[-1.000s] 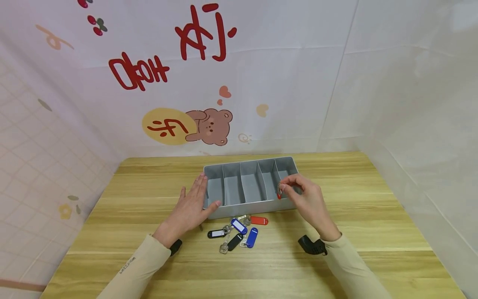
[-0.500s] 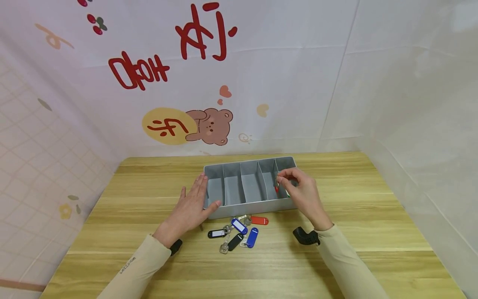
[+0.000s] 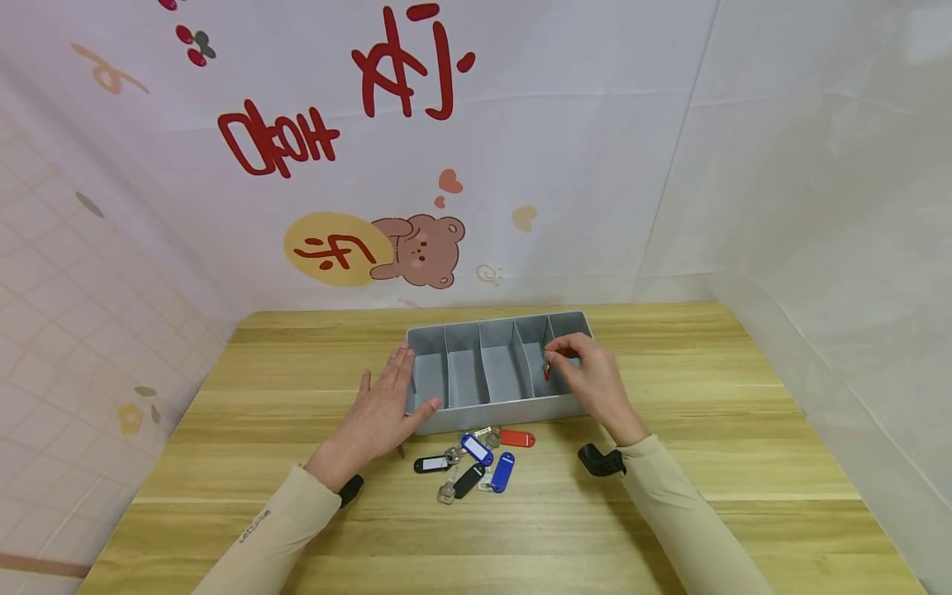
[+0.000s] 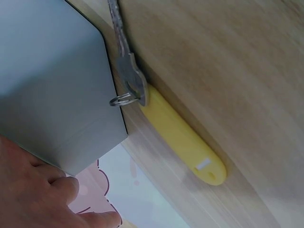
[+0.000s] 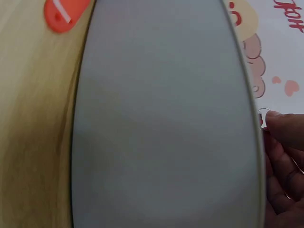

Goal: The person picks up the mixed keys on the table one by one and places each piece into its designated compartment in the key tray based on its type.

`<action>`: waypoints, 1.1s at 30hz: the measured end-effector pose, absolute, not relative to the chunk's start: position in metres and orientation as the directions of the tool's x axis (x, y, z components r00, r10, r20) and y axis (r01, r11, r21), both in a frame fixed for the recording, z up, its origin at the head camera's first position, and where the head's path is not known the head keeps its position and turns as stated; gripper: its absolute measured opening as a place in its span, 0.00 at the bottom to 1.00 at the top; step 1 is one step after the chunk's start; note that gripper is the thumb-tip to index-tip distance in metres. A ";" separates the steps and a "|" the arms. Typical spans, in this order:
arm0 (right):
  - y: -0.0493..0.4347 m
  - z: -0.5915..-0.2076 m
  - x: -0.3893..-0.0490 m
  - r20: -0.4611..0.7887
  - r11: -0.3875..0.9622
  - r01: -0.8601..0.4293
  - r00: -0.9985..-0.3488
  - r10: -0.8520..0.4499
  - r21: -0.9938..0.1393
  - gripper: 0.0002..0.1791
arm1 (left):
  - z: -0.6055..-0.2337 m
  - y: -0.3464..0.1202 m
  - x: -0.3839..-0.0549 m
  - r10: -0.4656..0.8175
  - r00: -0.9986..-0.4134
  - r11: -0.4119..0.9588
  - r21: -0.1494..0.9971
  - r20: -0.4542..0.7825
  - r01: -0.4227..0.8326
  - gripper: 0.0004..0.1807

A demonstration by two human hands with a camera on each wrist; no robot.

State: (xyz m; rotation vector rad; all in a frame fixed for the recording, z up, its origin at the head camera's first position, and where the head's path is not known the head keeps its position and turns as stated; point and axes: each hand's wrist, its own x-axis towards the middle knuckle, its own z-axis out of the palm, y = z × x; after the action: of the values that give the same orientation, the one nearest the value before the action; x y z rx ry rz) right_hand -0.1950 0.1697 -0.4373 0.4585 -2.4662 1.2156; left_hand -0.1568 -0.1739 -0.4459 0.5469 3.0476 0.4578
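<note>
A grey divided organizer box [image 3: 487, 413] stands on the table. My left hand [image 3: 375, 413] rests against its left end, fingers straight, thumb over the front rim. My right hand [image 3: 595, 384] pinches a small metal ring or key with a red tag [image 3: 547, 373] hanging from it, at the second compartment from the right. In the right wrist view the box's front wall [image 5: 166, 118] hides most of that hold. A yellow key tag [image 4: 183, 135] with a key [image 4: 130, 73] on a ring lies beside the box in the left wrist view.
In front of the box lie several tagged keys: a red tag [image 3: 516, 439], blue tags [image 3: 503, 472] and black tags [image 3: 469, 481]. Behind the wooden table [image 3: 297, 364] hangs a printed white wall sheet [image 3: 580, 165]. My right hand covers part of the rightmost compartment.
My right hand has moved left and slightly up with the red-tagged item, from the box's front edge into the second compartment from the right. My left hand has stayed in place.
</note>
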 end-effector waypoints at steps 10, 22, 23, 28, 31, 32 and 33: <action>0.168 -0.445 -0.203 0.461 0.690 -0.473 -0.859 -0.223 -0.548 0.04 | -0.448 -0.172 -0.158 0.343 -0.939 0.900 0.274 0.034 0.338 0.56; 0.169 -0.444 -0.206 0.461 0.708 -0.495 -0.847 -0.265 -0.503 0.09 | -0.447 -0.171 -0.159 0.345 -0.938 0.901 0.266 0.040 0.343 0.56; 0.170 -0.444 -0.206 0.454 0.706 -0.489 -0.852 -0.260 -0.513 0.10 | -0.447 -0.171 -0.159 0.344 -0.938 0.901 0.266 0.041 0.342 0.56; 0.178 -0.441 -0.200 0.429 0.677 -0.468 -0.870 -0.242 -0.568 0.16 | -0.448 -0.171 -0.158 0.340 -0.939 0.900 0.273 0.047 0.339 0.56; 0.183 -0.438 -0.195 0.443 0.655 -0.480 -0.864 -0.238 -0.584 0.19 | -0.448 -0.172 -0.157 0.336 -0.940 0.898 0.283 0.052 0.337 0.56; 0.186 -0.437 -0.193 0.451 0.649 -0.486 -0.860 -0.238 -0.585 0.20 | -0.448 -0.172 -0.157 0.335 -0.941 0.897 0.288 0.051 0.335 0.56; 0.188 -0.436 -0.192 0.458 0.646 -0.491 -0.857 -0.237 -0.584 0.21 | -0.448 -0.172 -0.157 0.334 -0.941 0.896 0.293 0.051 0.334 0.56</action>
State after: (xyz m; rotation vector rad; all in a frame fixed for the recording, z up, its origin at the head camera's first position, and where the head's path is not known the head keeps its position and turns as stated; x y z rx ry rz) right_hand -0.1918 0.1880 -0.4359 0.5791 -2.5267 1.0429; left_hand -0.1567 -0.1720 -0.4479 0.5394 3.0582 0.4722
